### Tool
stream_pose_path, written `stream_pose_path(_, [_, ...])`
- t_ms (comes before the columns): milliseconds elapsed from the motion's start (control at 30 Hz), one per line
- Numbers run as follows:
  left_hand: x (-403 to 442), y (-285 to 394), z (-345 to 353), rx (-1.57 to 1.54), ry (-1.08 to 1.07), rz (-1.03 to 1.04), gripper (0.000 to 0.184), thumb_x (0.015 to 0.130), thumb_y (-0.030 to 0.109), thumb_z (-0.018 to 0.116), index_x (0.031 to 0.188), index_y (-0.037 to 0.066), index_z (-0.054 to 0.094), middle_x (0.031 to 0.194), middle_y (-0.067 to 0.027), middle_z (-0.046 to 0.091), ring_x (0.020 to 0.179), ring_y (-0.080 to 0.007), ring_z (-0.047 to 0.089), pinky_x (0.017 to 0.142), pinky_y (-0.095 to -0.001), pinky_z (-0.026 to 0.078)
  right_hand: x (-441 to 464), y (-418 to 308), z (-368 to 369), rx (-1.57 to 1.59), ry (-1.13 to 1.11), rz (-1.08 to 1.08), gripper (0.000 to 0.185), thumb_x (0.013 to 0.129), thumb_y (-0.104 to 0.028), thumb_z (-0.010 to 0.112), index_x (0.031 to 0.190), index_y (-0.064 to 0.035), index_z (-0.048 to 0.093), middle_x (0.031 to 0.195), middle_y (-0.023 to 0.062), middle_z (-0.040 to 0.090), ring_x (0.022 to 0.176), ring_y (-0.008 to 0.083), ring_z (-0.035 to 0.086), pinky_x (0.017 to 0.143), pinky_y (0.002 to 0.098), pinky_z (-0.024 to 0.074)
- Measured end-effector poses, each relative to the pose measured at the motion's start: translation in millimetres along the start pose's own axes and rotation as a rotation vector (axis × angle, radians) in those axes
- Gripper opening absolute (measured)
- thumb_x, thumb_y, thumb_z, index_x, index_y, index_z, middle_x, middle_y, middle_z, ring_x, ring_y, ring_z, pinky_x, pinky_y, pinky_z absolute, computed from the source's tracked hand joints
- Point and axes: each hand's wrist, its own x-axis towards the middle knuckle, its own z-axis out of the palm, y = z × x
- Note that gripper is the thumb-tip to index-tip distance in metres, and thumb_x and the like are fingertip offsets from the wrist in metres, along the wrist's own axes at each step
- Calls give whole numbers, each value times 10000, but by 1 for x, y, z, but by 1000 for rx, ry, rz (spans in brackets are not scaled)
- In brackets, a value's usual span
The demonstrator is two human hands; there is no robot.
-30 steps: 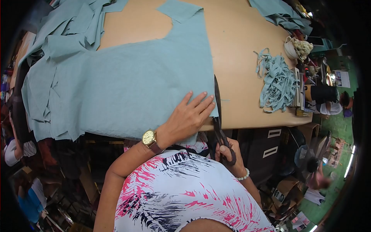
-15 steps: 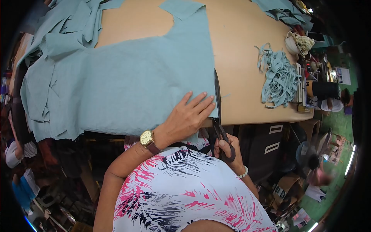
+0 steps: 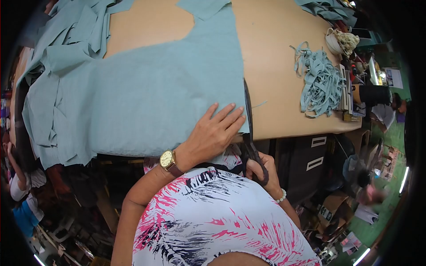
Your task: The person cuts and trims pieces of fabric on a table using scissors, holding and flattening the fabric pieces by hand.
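A large piece of blue-green cloth (image 3: 142,88) is spread on the tan table. My left hand (image 3: 215,126), with a watch on its wrist, lies flat on the cloth close to its right edge, fingers spread. My right hand (image 3: 266,170) is closed round the handles of large dark scissors (image 3: 250,142) below the table's front edge. The blades point away from me along the cloth's right edge, just beside my left fingertips. Whether any cloth is between the blades, I cannot tell.
More blue-green cloth pieces (image 3: 84,26) are heaped at the left. A pile of thin cloth strips (image 3: 321,84) lies at the right, near a white container (image 3: 333,42) with pale stringy material. Black drawers (image 3: 306,155) stand under the table. Other people are at the far left and right.
The scissors' handles look closer together than before. My left hand stays flat on the cloth in the same spot. The whole view has shifted slightly.
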Motion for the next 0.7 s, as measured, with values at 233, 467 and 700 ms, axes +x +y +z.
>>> stream_pose_path(233, [-5,6,-8,-72,-55,-24,400,719,71,600,1111,27,526,1215,-119,500,1138,-267,463,920,-470,368,7,-5,4,-4,-19,-30,439,778,-424,609,723,-10,474,584,33,463,490,100,474,454,204,382])
stream_pose_path(467, [-10,11,-16,-119,-93,-26,411,704,56,605,1106,30,526,1221,-119,495,1147,-270,455,925,-468,364,15,-7,10,52,-6,-90,413,799,-397,603,719,-15,470,590,34,448,475,101,459,433,216,368])
stream_pose_path(700, [-12,10,-16,-131,-98,-25,407,699,48,604,1100,33,530,1219,-114,497,1152,-266,453,928,-465,363,13,-3,10,75,5,-77,364,832,-342,581,709,-18,469,580,29,440,465,94,449,418,210,357])
